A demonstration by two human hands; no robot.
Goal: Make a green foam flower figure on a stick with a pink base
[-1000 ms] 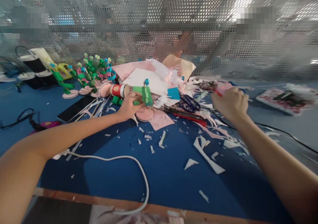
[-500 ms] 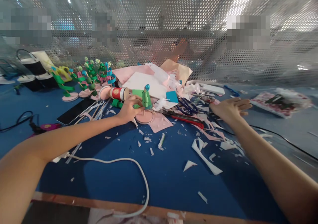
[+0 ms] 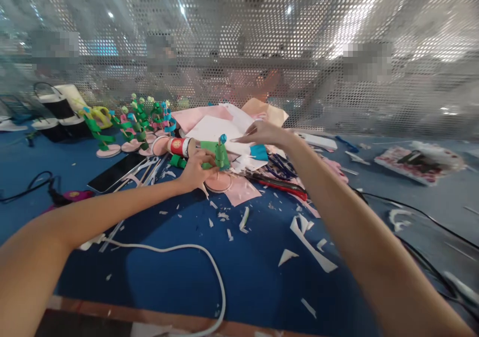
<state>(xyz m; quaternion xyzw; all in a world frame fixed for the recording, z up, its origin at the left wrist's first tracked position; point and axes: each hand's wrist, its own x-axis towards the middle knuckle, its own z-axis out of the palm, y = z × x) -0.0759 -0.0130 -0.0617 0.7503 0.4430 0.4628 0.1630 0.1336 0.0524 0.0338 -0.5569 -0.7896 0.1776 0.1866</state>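
Note:
My left hand is closed on a small paper plant, with the fingers at its green curl. The plant stands upright, with a blue bud on top and a round pink base below. My right hand is just right of the blue bud, fingers stretched leftward over white paper, apart from the plant; no held thing shows. Left of my left hand, a red-and-white paper cup lies on its side. Green paper is behind the plant, and a blue paper square lies under my right forearm.
Finished-looking paper plants stand at the back left near a phone. A red cutter and dark-handled scissors lie among scraps. A white cable loops in front. A perforated metal screen closes off the back.
My right hand has left the scrap pile on the right, where it opened, and swung left to beside the blue bud. My left hand keeps its hold on the plant.

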